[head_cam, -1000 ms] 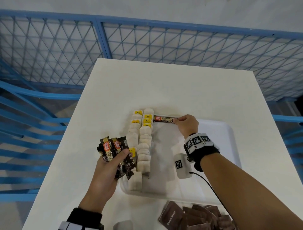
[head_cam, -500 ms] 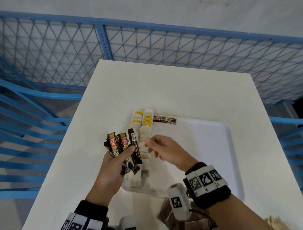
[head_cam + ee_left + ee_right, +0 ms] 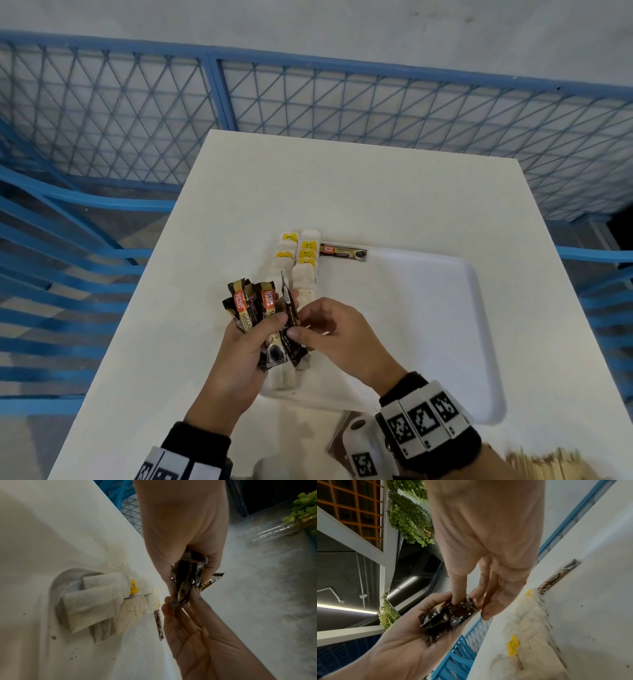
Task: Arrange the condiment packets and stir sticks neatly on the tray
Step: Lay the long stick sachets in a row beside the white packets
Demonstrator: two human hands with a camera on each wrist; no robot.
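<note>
My left hand (image 3: 250, 346) grips a fan of dark coffee stick packets (image 3: 255, 308) above the tray's left edge. My right hand (image 3: 301, 325) pinches one packet of that bunch (image 3: 289, 305) between thumb and forefinger; the pinch also shows in the right wrist view at the bunch (image 3: 452, 614). One coffee packet (image 3: 343, 252) lies flat at the far edge of the white tray (image 3: 462, 342). Two rows of white tea bags with yellow tags (image 3: 301, 260) run along the tray's left side. In the left wrist view the tea bags (image 3: 102, 601) and the lone packet (image 3: 158, 623) lie below the hands.
Brown sachets (image 3: 337, 442) lie off the tray's near edge, partly hidden by my right wrist. Wooden stir sticks (image 3: 555, 462) show at the bottom right. The tray sits on a white table (image 3: 342, 178) ringed by a blue mesh fence (image 3: 308, 96).
My right hand left the single packet at the tray's far edge, drew back toward me and took hold of a packet in the left hand's bunch. The left hand rose slightly.
</note>
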